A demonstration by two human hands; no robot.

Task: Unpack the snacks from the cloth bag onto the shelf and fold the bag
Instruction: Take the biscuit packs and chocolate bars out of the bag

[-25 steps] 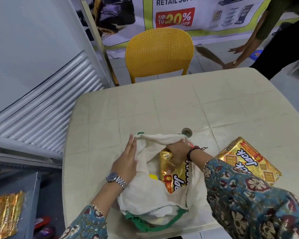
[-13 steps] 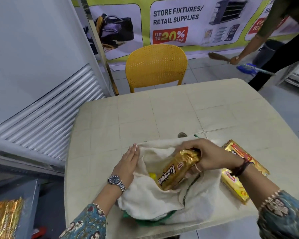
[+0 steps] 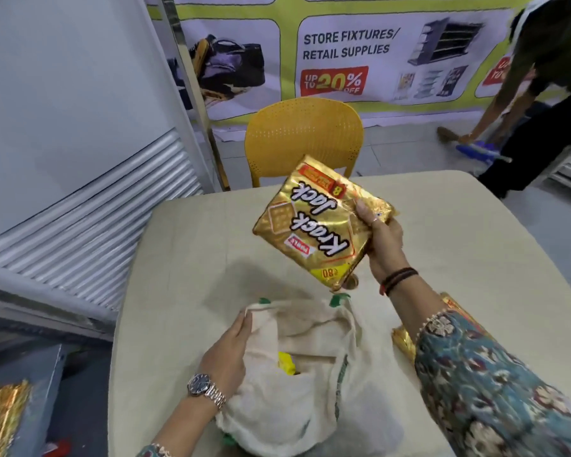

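Above the cloth bag (image 3: 297, 374), your right hand (image 3: 381, 240) holds a gold cracker packet (image 3: 320, 222) clear of the bench (image 3: 178, 275), thumb curled over its front face and the other fingers behind its right edge. Your left hand (image 3: 226, 352) grips the bag's left rim, keeping the mouth wide; a yellow item (image 3: 285, 362) shows inside the bag, so more remains to unpack. A second gold packet (image 3: 406, 341) lies on the bench just right of the bag, partly hidden by your sleeve. Carry the lifted packet toward the shelf to the left of the bag, where a gold packet (image 3: 0, 417) seemingly already sits, and keep your grip firm, since the glossy wrapper may slip.
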